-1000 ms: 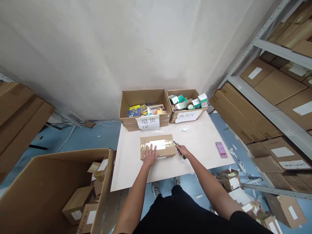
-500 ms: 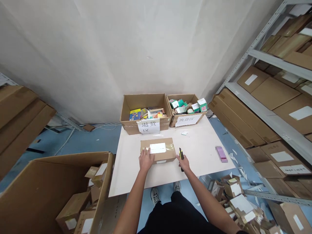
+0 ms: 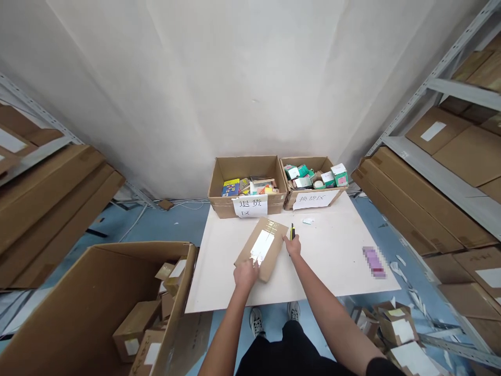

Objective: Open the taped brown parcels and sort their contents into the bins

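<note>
A taped cardboard box [image 3: 250, 241] with a white label [image 3: 262, 246] on top sits turned at an angle on the white table. My left hand [image 3: 246, 273] is closed on its near left end, fingers bent over the top beside the label. My right hand [image 3: 292, 245] grips a black and yellow utility knife [image 3: 292, 231], which points away from me. The fingers of that hand also touch the box's right side. Whether the knife's blade is out cannot be made out.
Behind stand two open boxes with paper signs, one holding books [image 3: 230, 188], the other green-and-white cartons [image 3: 327, 179]. A blurred purple item [image 3: 374, 262] lies on the table's right. A large carton [image 3: 191, 271] holding parcels stands left; loaded shelves [image 3: 462, 162] rise right.
The box has turned counter-clockwise, its right end swinging away from me. My left hand has shifted to its near end. My right hand still holds the knife. The view has shifted left.
</note>
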Tool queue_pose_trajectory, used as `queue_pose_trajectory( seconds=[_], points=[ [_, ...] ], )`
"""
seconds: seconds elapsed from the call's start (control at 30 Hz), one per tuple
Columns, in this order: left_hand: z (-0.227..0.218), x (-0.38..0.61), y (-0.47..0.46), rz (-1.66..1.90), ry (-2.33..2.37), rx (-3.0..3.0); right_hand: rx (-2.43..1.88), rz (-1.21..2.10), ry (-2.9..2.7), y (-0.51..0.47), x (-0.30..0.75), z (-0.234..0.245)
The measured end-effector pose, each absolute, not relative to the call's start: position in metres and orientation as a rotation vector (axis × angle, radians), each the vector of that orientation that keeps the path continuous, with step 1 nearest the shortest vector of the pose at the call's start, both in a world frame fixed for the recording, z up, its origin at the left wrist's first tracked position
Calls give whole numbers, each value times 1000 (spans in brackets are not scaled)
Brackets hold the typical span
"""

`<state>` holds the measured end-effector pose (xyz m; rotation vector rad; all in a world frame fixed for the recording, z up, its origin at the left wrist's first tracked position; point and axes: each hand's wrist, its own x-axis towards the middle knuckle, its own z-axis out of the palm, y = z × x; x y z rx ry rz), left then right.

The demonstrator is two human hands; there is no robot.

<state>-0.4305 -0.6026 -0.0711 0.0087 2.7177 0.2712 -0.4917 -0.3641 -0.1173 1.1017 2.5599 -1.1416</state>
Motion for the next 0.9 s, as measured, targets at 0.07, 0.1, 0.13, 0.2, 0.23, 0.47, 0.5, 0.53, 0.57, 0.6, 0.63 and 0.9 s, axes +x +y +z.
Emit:
queue_pose_trajectory(
  seconds=[0.07,0.1,0.13,0.2,0.23,0.47,0.5,0.53,0.57,0.6,0.63,0.9],
  points=[
    [-70,-451,-614,301,2824,43,1054,-1170,2609,-377,-460,-125],
    [-72,-461,-619,308,2835,69,1018,-1175,2602,-386,-442,-131],
    [-76,-469,-623,313,2813,90,967,-1186,2588,-396,-425,-137],
    [-87,-478,-625,320,2734,115,847,-1215,2564,-416,-400,-148],
    [-93,-478,-623,322,2715,115,833,-1207,2560,-423,-395,-152],
    [-101,-425,-588,387,2592,-202,757,-881,2684,-399,-478,-120],
    [-97,-420,-585,433,2533,-155,720,-819,2733,-391,-493,-112],
    [-92,-418,-584,471,2495,-88,671,-793,2776,-383,-506,-104],
    [-86,-419,-586,492,2486,-24,653,-797,2807,-377,-515,-97],
    [-80,-422,-590,498,2509,26,669,-817,2834,-372,-519,-93],
    [-74,-429,-596,498,2558,73,704,-863,2850,-368,-519,-90],
    [-94,-493,-632,402,2414,923,913,-1868,2317,-358,-406,-128]
  ],
)
